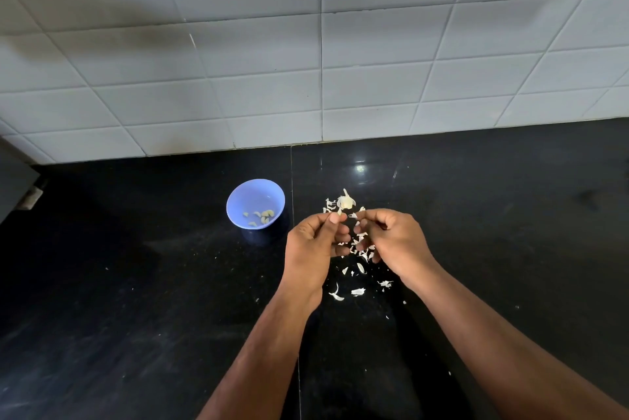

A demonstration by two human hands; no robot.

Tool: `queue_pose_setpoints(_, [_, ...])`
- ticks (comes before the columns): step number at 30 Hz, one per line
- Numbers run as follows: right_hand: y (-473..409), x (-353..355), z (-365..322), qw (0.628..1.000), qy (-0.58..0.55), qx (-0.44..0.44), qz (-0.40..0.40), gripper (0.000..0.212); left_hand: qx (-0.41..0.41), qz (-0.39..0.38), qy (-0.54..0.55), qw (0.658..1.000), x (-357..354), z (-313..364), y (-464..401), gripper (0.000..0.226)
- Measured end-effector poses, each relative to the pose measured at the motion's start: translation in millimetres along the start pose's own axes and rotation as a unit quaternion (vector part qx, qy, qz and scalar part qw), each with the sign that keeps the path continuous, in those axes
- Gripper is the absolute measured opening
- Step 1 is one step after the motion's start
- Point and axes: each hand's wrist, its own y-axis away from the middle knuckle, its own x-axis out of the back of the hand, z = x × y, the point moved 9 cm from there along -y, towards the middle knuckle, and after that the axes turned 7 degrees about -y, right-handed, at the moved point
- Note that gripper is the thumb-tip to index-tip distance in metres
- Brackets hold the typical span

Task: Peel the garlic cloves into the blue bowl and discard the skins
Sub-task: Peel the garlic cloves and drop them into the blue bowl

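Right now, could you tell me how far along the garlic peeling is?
Partly done. A few peeled cloves lie in the small blue plastic bowl. The left hand and right hand pinch a small piece between them, apparently mid-peel. The rest of the white garlic bulb waits on the black counter, and the scattered papery skins are not yet discarded.

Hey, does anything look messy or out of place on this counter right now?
Yes: white papery garlic skins lie scattered over the black stone counter under the hands, not yet discarded. The small blue plastic bowl stands upright, peeled cloves inside.
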Motion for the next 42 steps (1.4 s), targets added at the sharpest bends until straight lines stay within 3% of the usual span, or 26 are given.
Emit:
queue_pose_setpoints(2, [3, 7, -6, 0.997, 0.064, 0.024, 0.026, 0.014, -0.001, 0.003, 0.000, 1.000, 1, 0, 0, 0.023])
queue_pose_setpoints(5, [5, 13, -11, 0.984, 0.150, 0.059, 0.070, 0.042, 0.007, 0.002, 0.001, 1.000, 2, -2, 0, 0.029])
queue_pose_setpoints(6, [3, 11, -12, 0.982, 0.162, 0.072, 0.069, 0.033, 0.009, 0.001, 0.000, 1.000, 3, -3, 0, 0.031])
queue_pose_setpoints(7, [2, 7, -12, 0.983, 0.157, 0.081, 0.053, 0.015, 0.009, 0.001, -0.002, 1.000, 3, -3, 0, 0.032])
queue_pose_setpoints(8, [1, 1, -12, 0.986, 0.140, 0.082, 0.031, 0.014, 0.009, 0.001, -0.006, 1.000, 4, -3, 0, 0.033])
queue_pose_setpoints(10, [2, -11, -13, 0.993, 0.082, 0.084, -0.009, 0.037, 0.009, 0.003, -0.027, 1.000, 5, -3, 1, 0.034])
queue_pose_setpoints(14, [11, -38, -23, 0.992, -0.014, 0.090, -0.086, 0.026, 0.000, 0.005, -0.058, 0.998, 6, -3, 2, 0.037])
queue_pose_setpoints(18, [13, -41, -30, 0.991, -0.017, 0.117, -0.056, 0.015, -0.005, 0.032, -0.080, 0.996, 20, -5, 1, 0.039])
queue_pose_setpoints(23, [14, -59, -26, 0.990, -0.037, 0.104, -0.086, 0.016, -0.010, 0.041, -0.090, 0.995, 36, -4, 0, 0.037])
queue_pose_setpoints(26, [12, -62, -23, 0.992, -0.071, 0.092, -0.057, 0.004, 0.006, 0.055, -0.105, 0.993, 45, -6, 2, 0.040])
queue_pose_setpoints(28, [8, -67, -21, 0.991, -0.101, 0.073, -0.042, 0.011, 0.020, 0.074, -0.101, 0.992, 52, -8, 3, 0.044])
queue_pose_setpoints(36, [-18, -116, -28, 0.996, -0.001, 0.027, -0.088, 0.011, 0.044, 0.133, -0.085, 0.986, 98, -14, 5, 0.037])
queue_pose_setpoints(38, [-27, -131, -38, 0.993, 0.036, 0.052, -0.098, 0.002, 0.047, 0.150, -0.079, 0.984, 111, -16, 4, 0.035])
queue_pose_setpoints(42, [-44, -159, -55, 0.980, 0.135, 0.111, -0.099, 0.015, 0.058, 0.150, -0.073, 0.984, 126, -20, 4, 0.031])
